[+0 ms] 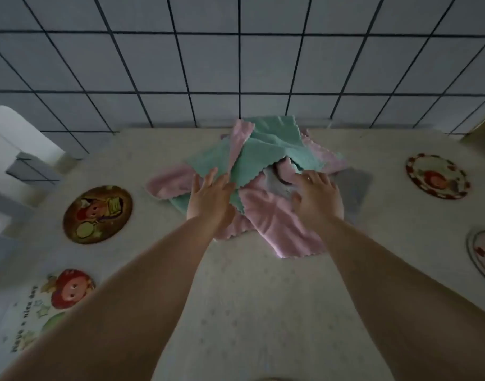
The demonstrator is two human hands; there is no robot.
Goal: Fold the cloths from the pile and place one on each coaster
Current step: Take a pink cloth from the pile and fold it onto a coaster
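Pile of cloths (pixel 263 171), frame centre: rumpled mint-green, pink and grey squares with scalloped edges, lying on the pale tabletop (pixel 263 312). Left hand (pixel 211 199) rests flat, grip wide; right hand (pixel 317 196) presses the pink cloth (pixel 274 221), fingers spread. Round coasters: brown (pixel 98 214) left, red-rimmed (pixel 437 176) right. Grey tiled wall (pixel 236 64) behind.

Both hands (pixel 263 193) rest on the cloth pile (pixel 263 158).

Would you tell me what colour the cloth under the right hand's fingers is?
Pink cloth, under the right hand; head view.
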